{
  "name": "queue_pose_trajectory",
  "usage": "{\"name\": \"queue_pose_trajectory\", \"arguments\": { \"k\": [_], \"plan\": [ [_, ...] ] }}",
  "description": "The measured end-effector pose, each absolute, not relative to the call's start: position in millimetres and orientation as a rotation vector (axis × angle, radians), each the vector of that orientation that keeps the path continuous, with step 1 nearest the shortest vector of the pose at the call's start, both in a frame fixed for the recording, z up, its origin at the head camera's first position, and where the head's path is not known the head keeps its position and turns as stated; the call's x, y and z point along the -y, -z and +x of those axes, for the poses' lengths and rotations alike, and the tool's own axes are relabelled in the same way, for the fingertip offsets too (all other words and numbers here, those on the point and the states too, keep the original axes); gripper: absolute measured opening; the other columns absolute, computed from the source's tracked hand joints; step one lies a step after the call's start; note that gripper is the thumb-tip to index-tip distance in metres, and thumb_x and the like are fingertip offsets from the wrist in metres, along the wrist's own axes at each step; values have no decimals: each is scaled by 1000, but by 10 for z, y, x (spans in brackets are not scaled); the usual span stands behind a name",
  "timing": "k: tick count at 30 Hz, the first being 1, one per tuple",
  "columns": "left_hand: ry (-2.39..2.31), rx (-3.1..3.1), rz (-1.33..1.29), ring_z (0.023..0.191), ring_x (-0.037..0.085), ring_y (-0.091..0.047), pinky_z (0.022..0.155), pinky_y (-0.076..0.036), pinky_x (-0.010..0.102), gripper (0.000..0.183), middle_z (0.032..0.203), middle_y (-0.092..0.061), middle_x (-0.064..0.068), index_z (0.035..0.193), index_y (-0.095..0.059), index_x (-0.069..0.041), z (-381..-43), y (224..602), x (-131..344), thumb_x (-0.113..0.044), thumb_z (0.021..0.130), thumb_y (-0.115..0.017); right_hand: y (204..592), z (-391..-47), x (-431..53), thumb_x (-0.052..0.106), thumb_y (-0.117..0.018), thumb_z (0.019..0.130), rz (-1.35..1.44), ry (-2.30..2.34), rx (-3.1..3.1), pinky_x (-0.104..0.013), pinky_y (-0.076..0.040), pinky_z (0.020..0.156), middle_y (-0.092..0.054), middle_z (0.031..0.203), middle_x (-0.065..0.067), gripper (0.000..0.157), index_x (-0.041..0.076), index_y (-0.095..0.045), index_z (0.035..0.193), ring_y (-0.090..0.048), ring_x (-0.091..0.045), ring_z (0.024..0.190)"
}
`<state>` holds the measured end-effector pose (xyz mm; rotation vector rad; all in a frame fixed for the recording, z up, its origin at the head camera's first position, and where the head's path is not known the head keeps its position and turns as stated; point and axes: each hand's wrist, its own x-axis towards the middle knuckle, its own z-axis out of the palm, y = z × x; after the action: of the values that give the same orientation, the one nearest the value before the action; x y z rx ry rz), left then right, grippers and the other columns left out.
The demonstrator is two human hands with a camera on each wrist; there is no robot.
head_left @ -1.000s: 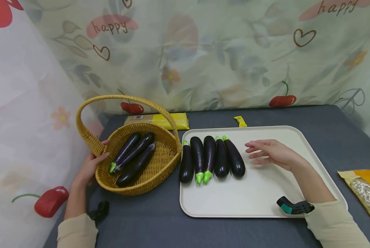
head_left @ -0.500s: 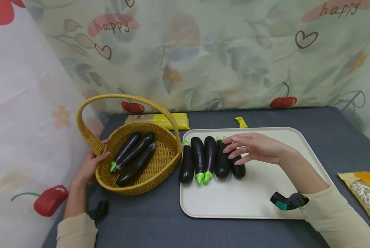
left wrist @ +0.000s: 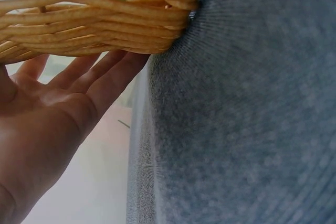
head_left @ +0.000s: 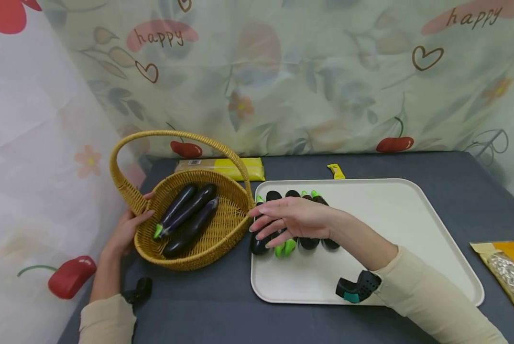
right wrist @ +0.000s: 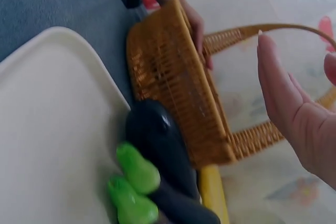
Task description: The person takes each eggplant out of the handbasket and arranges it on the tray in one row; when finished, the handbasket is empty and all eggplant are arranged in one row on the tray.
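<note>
My left hand (head_left: 125,231) holds the left side of a wicker basket (head_left: 196,262), thumb over the rim near the handle's base. In the left wrist view its fingers (left wrist: 113,80) reach along the outside of the wicker. Three dark eggplants (head_left: 190,234) lie in the basket, at its left side. Several more eggplants (head_left: 261,246) lie in a row on the left part of a white tray (head_left: 381,205). Over this row hovers my right hand (head_left: 300,217), holding nothing, fingers extended towards the basket's right rim. It partly hides the row in the head view.
A yellow packet (head_left: 239,168) lies behind the basket. Behind the tray is a small yellow wrapped piece (head_left: 336,171). An orange-and-clear bag (head_left: 508,272) lies at the table's right edge. A patterned curtain (head_left: 325,86) closes off the back.
My right hand has moved left from the tray's middle, across the eggplant row, to near the basket. The left hand and basket stay in place.
</note>
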<state>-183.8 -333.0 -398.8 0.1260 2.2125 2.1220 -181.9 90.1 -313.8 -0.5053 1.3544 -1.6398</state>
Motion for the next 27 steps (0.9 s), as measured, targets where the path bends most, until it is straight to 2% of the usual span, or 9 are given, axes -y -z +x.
{"name": "queue_pose_trajectory", "arguments": {
  "k": [6, 14, 23, 27],
  "plan": [
    [-2127, -2217, 104, 109, 4, -51, 83, -46, 20, 52, 138, -33, 11, 148, -32, -10, -1837, 3982, 3320, -16, 100, -51, 3170, -1831, -505, 20, -43, 103, -481, 1677, -1336, -46, -47, 89, -56, 120, -17, 45, -1, -37, 143, -59, -28, 106],
    [-2152, -2187, 158, 107, 6, -54, 81, -48, 22, 51, 131, -38, 10, 148, -31, -9, -1831, 4001, 3328, -15, 100, -50, 3219, -1853, -63, 20, -44, 103, -382, 1742, -1318, -43, -47, 90, -56, 119, -17, 44, 0, -39, 142, -60, -26, 104],
    [-2154, -2195, 138, 108, 5, -52, 82, -46, 20, 51, 135, -35, 8, 148, -32, -10, -1824, 4020, 3326, -15, 100, -50, 3328, -1998, 245, 25, -51, 100, -116, 1821, -1377, -45, -48, 87, -54, 117, -21, 49, -1, -42, 140, -56, -32, 107],
    [-2160, -2198, 149, 105, 6, -54, 80, -48, 21, 52, 131, -39, 5, 148, -33, -9, -1819, 4016, 3324, -15, 100, -51, 3366, -2068, 329, 26, -51, 101, -12, 1817, -1395, -47, -48, 87, -50, 124, -26, 51, -3, -40, 141, -51, -37, 116]
  ]
}}
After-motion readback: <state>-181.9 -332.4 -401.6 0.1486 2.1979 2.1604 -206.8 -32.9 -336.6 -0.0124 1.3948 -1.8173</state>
